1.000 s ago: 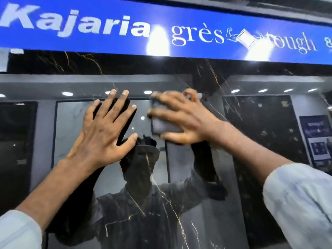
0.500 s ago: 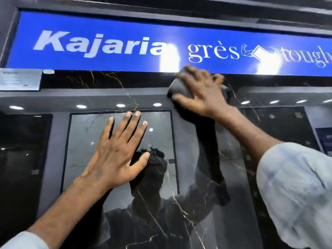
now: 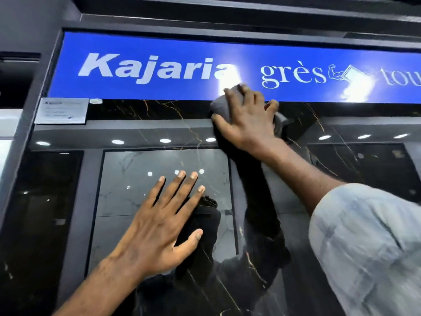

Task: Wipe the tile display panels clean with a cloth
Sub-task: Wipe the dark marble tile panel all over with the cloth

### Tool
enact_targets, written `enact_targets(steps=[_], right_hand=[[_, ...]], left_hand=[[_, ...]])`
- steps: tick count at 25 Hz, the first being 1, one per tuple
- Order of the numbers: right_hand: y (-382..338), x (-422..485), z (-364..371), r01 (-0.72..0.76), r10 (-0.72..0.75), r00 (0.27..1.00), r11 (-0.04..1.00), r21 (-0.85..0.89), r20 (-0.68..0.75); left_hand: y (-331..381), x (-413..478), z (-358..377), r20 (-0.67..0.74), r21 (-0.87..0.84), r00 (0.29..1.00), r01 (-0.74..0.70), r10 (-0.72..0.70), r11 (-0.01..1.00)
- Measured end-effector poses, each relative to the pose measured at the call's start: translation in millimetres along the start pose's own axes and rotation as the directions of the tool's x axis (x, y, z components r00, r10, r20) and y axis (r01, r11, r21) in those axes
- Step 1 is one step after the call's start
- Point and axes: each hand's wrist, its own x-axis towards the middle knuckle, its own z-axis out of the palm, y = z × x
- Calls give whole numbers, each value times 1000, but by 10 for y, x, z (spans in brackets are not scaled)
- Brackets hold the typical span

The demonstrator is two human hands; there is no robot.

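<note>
I am pressing a grey cloth [image 3: 219,106] against the top edge of the glossy black tile panel [image 3: 159,111], right where it meets the blue sign [image 3: 68,84]. My right hand [image 3: 247,120] is curling over the cloth, thumb below and fingers above, gripping it. The cloth is blurred, so it may be bunched rather than folded. My left hand [image 3: 163,224] is lying flat on the panel lower down, fingers spread and straight, holding nothing. A small white label [image 3: 61,110] is sitting near the panel's top left corner.
</note>
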Motion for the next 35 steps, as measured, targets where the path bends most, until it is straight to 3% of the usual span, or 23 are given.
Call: enact_targets(steps=[1,3,4,5,7,8,9,11,13,14,16,17,18,20,22,23,25,26,27,29,31,33,35], right_hand=[[-241,-115,34,155,-155,988,988,1,-26],[-347,-241,39,569,-569,823,822,-33,11],[-247,-146,-19,643,-642,766,765,-35,36],[-121,-21,-74,594,-592,805,804,-26,41],[51,172,-90,164,-165,986,986,28,32],[21,179,-61,-33,32,998,999,21,46],[-92,132,-29,-75,75,996,997,-7,39],[-376,-94,4,252,-253,968,967,-45,-3],[-253,-198,-43,577,-575,817,813,-75,53],[-95,-129,-92,569,-566,822,818,-81,64],[91,-89,-114,228,-227,974,974,-11,23],[62,-216,-97,56,-56,998,998,2,8],[-37,-408,-59,-6,6,1000,1000,-5,-1],[-277,-903,-29,301,-302,953,953,-39,-21],[-63,-1033,-98,576,-575,817,814,-81,41],[103,-924,-151,525,-523,851,846,-87,53],[266,-829,-167,132,-132,991,991,-15,17],[230,-917,-144,-25,25,1000,1000,10,4],[112,-1084,-111,-46,46,999,999,-18,-11],[-125,-1526,-107,284,-284,959,956,-80,12],[-23,-1595,-225,565,-557,823,823,-63,109],[145,-1382,-258,467,-457,883,879,-99,108],[208,-1309,-246,177,-171,983,977,-116,60]], left_hand=[[-8,-16,-8,9,6,1000,-4,3,1000],[-18,-40,-28,24,19,1000,-10,10,1000],[-29,-57,-36,27,21,1000,-12,12,1000],[-35,-75,-42,27,20,1000,-13,13,1000],[-24,-98,-39,21,11,1000,-12,11,1000],[-15,-109,-37,18,5,1000,-5,5,1000],[-6,-113,-36,16,1,1000,1,-1,1000],[-4,-110,-34,11,-7,1000,5,-5,1000],[-14,-119,-38,10,-14,1000,4,-4,1000],[-18,-123,-38,7,-15,1000,3,-2,1000],[-15,-118,-35,5,-11,1000,-1,1,1000],[-8,-120,-32,5,-14,1000,0,0,1000],[-4,-125,-33,1,-17,1000,3,-3,1000],[0,-148,-36,-7,-22,1000,1,-1,1000],[1,-182,-48,-11,-32,1000,-7,7,999],[-3,-198,-48,-16,-42,1000,-9,8,999],[0,-237,-49,-22,-60,1000,-6,4,998],[9,-262,-48,-24,-64,1000,-1,0,998],[18,-294,-46,-25,-63,1000,5,-7,998],[39,-349,-52,-25,-61,1000,11,-13,998],[55,-397,-72,-4,-63,1000,8,-8,998],[62,-451,-87,24,-70,1000,9,-7,997],[101,-542,-98,49,-74,999,23,-20,997]])
